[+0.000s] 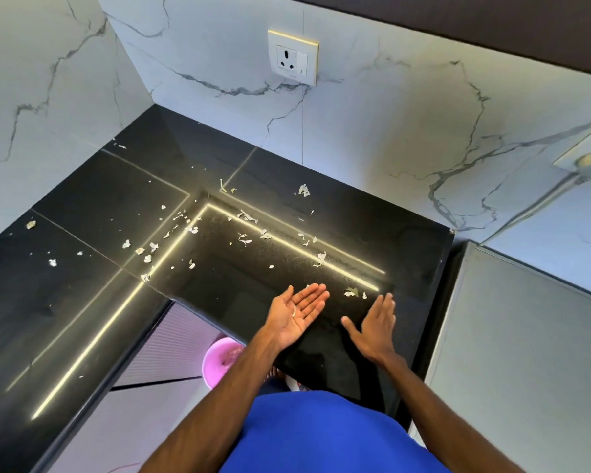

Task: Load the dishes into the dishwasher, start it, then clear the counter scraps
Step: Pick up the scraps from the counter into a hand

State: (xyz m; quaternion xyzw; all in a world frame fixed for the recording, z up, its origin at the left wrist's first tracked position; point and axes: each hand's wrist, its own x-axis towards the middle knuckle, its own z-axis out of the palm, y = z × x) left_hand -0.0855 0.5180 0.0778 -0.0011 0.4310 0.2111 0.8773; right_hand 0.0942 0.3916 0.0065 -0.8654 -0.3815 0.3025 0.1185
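Low in the frame, the left hand [296, 315] lay cupped palm-up with one scrap [293, 311] in it, the right hand [376, 324] flat and empty beside, scraps [219, 233] strewn mid-frame across the black bench [82, 302].

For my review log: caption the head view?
Left hand cupped, right hand sweeping scraps across black counter.

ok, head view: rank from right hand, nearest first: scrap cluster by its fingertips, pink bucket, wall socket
1. Scrap cluster, on the counter just past the right hand fingertips, slightly left.
2. Pink bucket, on the floor below the counter edge, to the left.
3. Wall socket, high on the back wall.
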